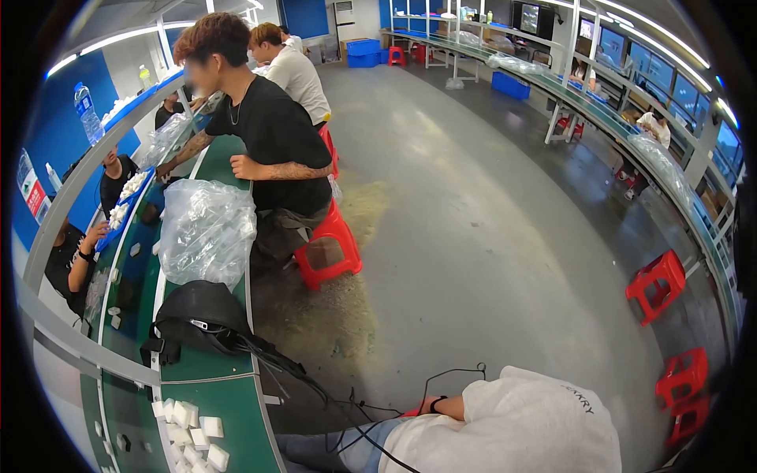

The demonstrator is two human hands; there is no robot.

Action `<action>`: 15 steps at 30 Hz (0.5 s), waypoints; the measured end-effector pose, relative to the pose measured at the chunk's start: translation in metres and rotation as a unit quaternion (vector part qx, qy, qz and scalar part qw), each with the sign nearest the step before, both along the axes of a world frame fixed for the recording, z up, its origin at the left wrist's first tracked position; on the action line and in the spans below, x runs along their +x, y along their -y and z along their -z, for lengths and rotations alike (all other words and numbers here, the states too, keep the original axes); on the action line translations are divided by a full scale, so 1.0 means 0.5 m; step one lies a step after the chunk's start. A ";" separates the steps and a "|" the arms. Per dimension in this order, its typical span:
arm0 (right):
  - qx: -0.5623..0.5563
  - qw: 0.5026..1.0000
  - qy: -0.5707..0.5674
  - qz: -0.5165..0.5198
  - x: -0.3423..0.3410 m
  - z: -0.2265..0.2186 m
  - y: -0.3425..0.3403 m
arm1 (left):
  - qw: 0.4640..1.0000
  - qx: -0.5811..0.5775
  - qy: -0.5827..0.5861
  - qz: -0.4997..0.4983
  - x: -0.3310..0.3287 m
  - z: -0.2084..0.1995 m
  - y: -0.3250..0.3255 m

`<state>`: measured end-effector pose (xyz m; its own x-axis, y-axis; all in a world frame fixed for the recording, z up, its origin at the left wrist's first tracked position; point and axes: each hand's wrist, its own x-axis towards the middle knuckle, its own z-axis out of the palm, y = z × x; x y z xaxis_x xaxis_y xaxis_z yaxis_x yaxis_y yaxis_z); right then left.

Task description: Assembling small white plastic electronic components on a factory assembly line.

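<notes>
Neither of my hands shows in the head view. Closest along the lower edge is a person in a white T-shirt [505, 426] and pale blue jeans, bent low; I take this to be someone else. Their lowered arm has a black wristband [434, 404], and the hand is mostly hidden. On the green bench at lower left lies a pile of small white blocks [189, 430]. Beyond it sits a black bag [201, 315] with a zip and straps. A large clear plastic bag [206, 232] fills the bench farther up.
A person in a black T-shirt [280, 130] leans over the bench. Behind them stands a red stool [327, 248]. Black cables [359, 406] hang beside the bench. A grey metal frame [87, 351] crosses at left. More red stools [658, 288] stand by the right-hand bench.
</notes>
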<state>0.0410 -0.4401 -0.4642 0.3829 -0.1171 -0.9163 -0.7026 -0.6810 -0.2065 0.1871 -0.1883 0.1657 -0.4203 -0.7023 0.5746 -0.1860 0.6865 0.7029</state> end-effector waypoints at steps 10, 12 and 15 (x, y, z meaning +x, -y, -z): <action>-0.010 1.000 0.000 0.025 -0.014 -0.016 -0.001 | 1.000 -0.016 -0.013 0.021 -0.066 -0.021 0.011; -0.006 1.000 0.016 -0.005 -0.015 -0.005 0.002 | 0.999 -0.023 -0.016 0.023 -0.078 -0.025 0.009; -0.011 1.000 0.025 0.009 -0.022 0.001 0.003 | 0.999 -0.034 -0.020 0.027 -0.093 -0.026 0.007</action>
<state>0.0299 -0.4418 -0.4646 0.4250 -0.1450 -0.8935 -0.7048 -0.6724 -0.2261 0.1405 -0.1917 0.1789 -0.4320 -0.6373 0.6382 -0.1195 0.7418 0.6599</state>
